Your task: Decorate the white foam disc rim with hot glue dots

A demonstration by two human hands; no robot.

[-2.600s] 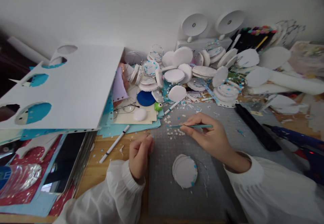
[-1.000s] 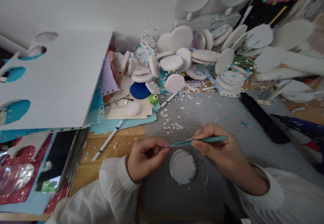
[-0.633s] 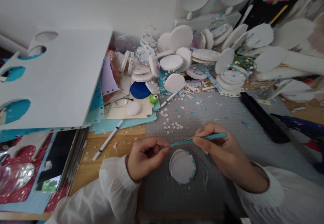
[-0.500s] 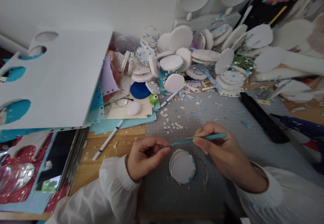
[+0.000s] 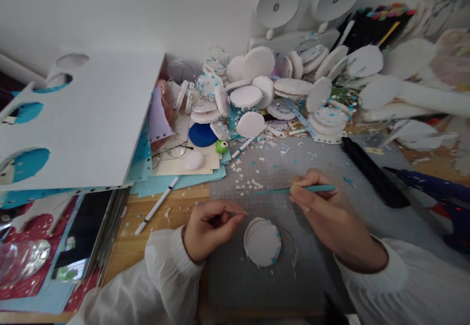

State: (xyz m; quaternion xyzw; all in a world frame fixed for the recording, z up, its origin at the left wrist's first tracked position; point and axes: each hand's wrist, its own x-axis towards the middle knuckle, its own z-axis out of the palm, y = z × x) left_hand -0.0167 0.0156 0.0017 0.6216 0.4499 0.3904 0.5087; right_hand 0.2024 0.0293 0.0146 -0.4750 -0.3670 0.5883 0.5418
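My right hand [image 5: 321,215] grips teal tweezers [image 5: 316,188], whose thin tips point left above the grey cutting mat [image 5: 235,286]. My left hand [image 5: 216,227] is closed in a pinch, thumb against index finger; whatever lies between the fingertips is too small to make out. Below and between both hands a white round disc [image 5: 262,244] lies flat on the mat. Thin wire loops rest over it, with small blue pieces along its right edge, and a fine strand trails off to the right. Neither hand touches the disc.
Tiny white stars [image 5: 249,184] lie scattered past my hands. Behind them is a heap of white discs [image 5: 246,97]. On the right are a black bar [image 5: 374,171] and a blue glue gun [image 5: 418,183]. At left: white pen [image 5: 157,205], glasses [image 5: 175,150], white board [image 5: 106,119].
My right hand has drawn the tweezers up and right, away from my left fingertips. The left hand keeps its pinch in place. The view has shifted slightly.
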